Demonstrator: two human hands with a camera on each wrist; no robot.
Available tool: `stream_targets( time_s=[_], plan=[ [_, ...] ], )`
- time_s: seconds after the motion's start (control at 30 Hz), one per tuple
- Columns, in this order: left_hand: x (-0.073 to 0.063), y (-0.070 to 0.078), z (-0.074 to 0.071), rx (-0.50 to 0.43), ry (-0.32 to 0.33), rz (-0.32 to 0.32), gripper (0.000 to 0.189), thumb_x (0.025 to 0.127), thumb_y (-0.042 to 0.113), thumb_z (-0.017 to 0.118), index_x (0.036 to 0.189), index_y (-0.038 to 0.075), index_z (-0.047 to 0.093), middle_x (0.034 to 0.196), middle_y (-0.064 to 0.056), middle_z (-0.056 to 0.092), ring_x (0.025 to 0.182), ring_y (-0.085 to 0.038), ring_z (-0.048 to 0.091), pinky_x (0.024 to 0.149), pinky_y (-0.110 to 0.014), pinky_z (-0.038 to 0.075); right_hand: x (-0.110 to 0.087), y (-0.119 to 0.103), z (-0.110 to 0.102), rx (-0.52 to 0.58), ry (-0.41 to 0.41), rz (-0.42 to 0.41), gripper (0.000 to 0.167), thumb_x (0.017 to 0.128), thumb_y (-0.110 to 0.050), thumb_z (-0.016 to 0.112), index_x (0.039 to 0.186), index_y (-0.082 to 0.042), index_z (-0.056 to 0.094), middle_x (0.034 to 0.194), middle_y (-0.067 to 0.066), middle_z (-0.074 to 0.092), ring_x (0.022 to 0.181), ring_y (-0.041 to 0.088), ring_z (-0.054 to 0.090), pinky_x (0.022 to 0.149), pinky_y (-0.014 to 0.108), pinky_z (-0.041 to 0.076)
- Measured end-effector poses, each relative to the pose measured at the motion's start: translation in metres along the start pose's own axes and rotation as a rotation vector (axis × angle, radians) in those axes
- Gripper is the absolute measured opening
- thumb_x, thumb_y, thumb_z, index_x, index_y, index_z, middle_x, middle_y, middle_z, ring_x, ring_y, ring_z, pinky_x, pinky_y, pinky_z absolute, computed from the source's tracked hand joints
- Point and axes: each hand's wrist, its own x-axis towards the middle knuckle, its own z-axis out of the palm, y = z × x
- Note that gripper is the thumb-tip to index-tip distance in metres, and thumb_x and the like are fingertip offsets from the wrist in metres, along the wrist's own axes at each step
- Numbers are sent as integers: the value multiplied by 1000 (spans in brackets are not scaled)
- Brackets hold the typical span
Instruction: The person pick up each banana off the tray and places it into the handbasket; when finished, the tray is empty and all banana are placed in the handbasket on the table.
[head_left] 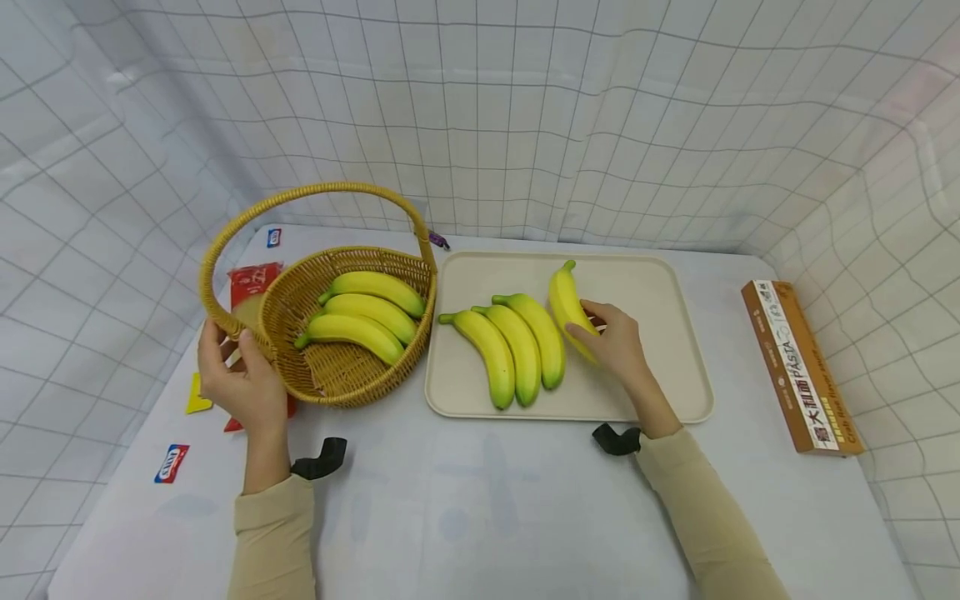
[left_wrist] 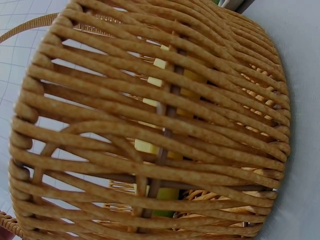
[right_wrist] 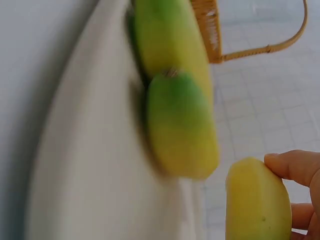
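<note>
My left hand grips the wicker basket at its left side, where the tall arched handle meets the rim; in the left wrist view the woven wall fills most of the picture. Three yellow bananas lie side by side inside. On the beige tray, my right hand pinches a banana between thumb and fingers, its stem pointing away from me. In the right wrist view this banana shows its blunt end. Three more bananas lie close together on the tray's left half.
The tray stands right beside the basket. A brown pasta box lies at the far right. Behind the basket's left side is a red packet. A yellow piece and a small blue-red label lie at the left. Grid-patterned curtains enclose the table.
</note>
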Motion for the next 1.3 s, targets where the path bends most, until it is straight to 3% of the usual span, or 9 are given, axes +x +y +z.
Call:
stream_targets(
  time_s=[0.23, 0.33, 0.57, 0.77, 0.9, 1.03, 1.17, 1.3],
  plan=[
    [-3, 14, 0, -2, -14, -14, 33, 99, 14, 53, 132, 12, 61, 123, -11, 64, 99, -1, 55, 82, -13, 48, 5, -53, 18, 35, -99, -146, 52, 88, -22, 72, 132, 1, 58, 116, 18, 67, 100, 32, 64, 82, 42, 55],
    [-4, 16, 1, -6, -11, -33, 33, 99, 14, 54, 131, 13, 61, 123, -8, 64, 99, -1, 55, 82, -12, 48, 5, -81, 34, 40, -146, -240, 50, 86, -22, 73, 130, 1, 61, 117, 18, 68, 99, 30, 65, 83, 39, 56],
    [1, -1, 4, 15, -12, -37, 34, 99, 17, 55, 132, 17, 60, 125, -7, 64, 101, -2, 56, 82, -13, 48, 11, -151, 82, -39, -292, -431, 52, 88, -29, 72, 131, -3, 61, 119, 12, 68, 99, 20, 63, 83, 29, 52],
    [4, -11, 3, 29, -10, -26, 33, 99, 19, 56, 132, 19, 61, 124, -2, 65, 101, -3, 57, 82, -12, 49, 19, -201, 127, -151, -412, -520, 52, 92, -35, 66, 135, -8, 59, 128, 6, 65, 108, 14, 61, 87, 22, 47],
    [5, -11, 1, 35, -6, -27, 34, 99, 18, 55, 132, 17, 61, 124, -1, 64, 101, -2, 56, 82, -12, 48, 22, -216, 155, -194, -446, -532, 49, 91, -36, 67, 132, -10, 62, 123, 1, 68, 100, 8, 61, 80, 16, 44],
    [5, -9, 0, 39, 3, -39, 33, 99, 18, 55, 131, 16, 61, 123, 1, 64, 101, -3, 56, 81, -13, 47, 22, -220, 180, -221, -463, -532, 44, 90, -37, 67, 126, -11, 67, 107, -4, 71, 82, 2, 55, 68, 12, 40],
    [2, -2, -1, 35, 8, -46, 32, 99, 16, 54, 130, 15, 62, 123, -2, 64, 100, -3, 56, 81, -13, 47, 23, -220, 198, -243, -476, -532, 37, 90, -37, 68, 117, -11, 69, 92, -6, 69, 76, 3, 51, 67, 13, 39],
    [1, -6, -1, 24, -1, -42, 32, 99, 17, 55, 130, 16, 62, 123, -3, 64, 101, -4, 56, 82, -14, 48, 22, -217, 207, -277, -489, -517, 30, 90, -39, 68, 107, -14, 69, 78, -8, 59, 71, 4, 48, 64, 15, 37]
  ],
)
